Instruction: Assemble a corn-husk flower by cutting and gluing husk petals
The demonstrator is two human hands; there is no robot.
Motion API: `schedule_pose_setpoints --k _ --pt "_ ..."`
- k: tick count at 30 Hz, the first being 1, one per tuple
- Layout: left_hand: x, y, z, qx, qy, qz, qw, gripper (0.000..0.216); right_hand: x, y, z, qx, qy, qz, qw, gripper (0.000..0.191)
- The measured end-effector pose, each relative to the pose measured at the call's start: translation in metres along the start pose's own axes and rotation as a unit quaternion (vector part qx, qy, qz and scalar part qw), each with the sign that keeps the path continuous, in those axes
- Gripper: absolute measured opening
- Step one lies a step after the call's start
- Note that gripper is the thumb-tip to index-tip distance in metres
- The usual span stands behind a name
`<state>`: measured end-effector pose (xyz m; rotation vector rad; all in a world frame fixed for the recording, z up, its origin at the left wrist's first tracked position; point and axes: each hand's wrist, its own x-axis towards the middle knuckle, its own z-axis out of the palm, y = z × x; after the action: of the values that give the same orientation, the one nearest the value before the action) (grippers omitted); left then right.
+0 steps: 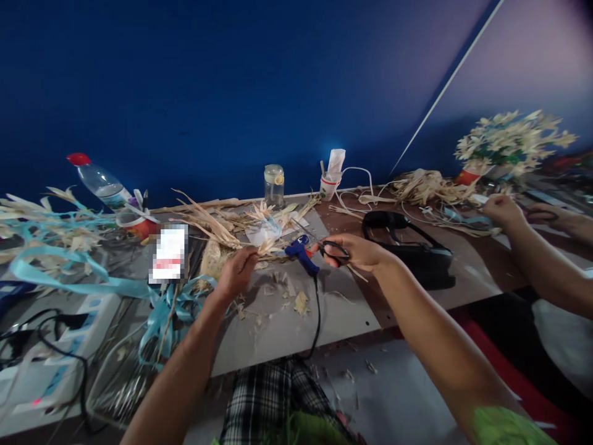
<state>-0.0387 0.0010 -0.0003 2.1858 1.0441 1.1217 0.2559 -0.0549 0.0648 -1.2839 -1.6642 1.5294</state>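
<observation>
Around the black handles of a pair of scissors, my right hand is closed, the blades pointing up and left. My left hand pinches a pale piece of dried husk. Between the two hands a blue glue gun lies on the table, its black cord hanging over the front edge. Beyond my left hand lies a heap of dried husk strips. Small husk scraps are scattered over the pale table in front of me.
Light blue ribbon, a power strip and a bottle are at left. A glass jar and paper cup stand by the wall. Right are a black bag, a co-worker's hands and a husk-flower bunch.
</observation>
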Motion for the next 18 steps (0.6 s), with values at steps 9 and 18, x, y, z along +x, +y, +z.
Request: schedule_pose_setpoints --k 9,18 --pt "0.007 -0.002 -0.001 -0.302 0.082 -0.14 0.939 0.02 0.033 0.007 0.084 -0.338 0.159 0.079 0.924 0.039" --pt "0.007 -0.009 -0.009 -0.483 0.061 -0.138 0.863 0.021 0.059 0.01 0.124 -0.475 0.188 0.077 0.856 0.035"
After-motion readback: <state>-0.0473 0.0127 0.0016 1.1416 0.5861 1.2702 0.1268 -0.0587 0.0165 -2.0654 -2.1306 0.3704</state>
